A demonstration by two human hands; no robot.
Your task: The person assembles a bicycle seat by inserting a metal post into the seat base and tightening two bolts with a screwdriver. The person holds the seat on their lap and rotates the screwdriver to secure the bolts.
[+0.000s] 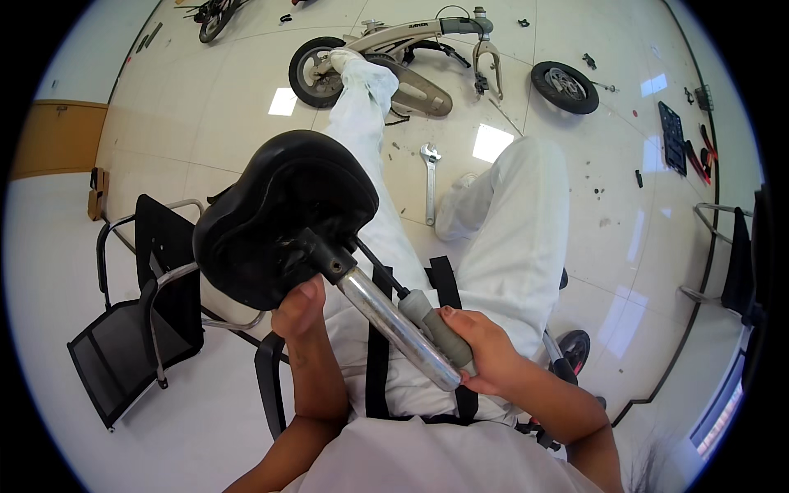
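Note:
A black bicycle saddle is held tilted over my lap, its underside toward me. From its black clamp a shiny metal seat post slants down to the right. My left hand is closed on the saddle's lower edge, its fingers partly hidden behind it. My right hand wraps around the grey handle of a screwdriver, close beside the post's lower end. The tool's thin dark shaft runs up toward the clamp, and its tip is hidden there.
Ahead on the tiled floor lie a partly dismantled folding bicycle, a loose wheel and an adjustable wrench. A black tool case is at the right. Black chairs stand left and right.

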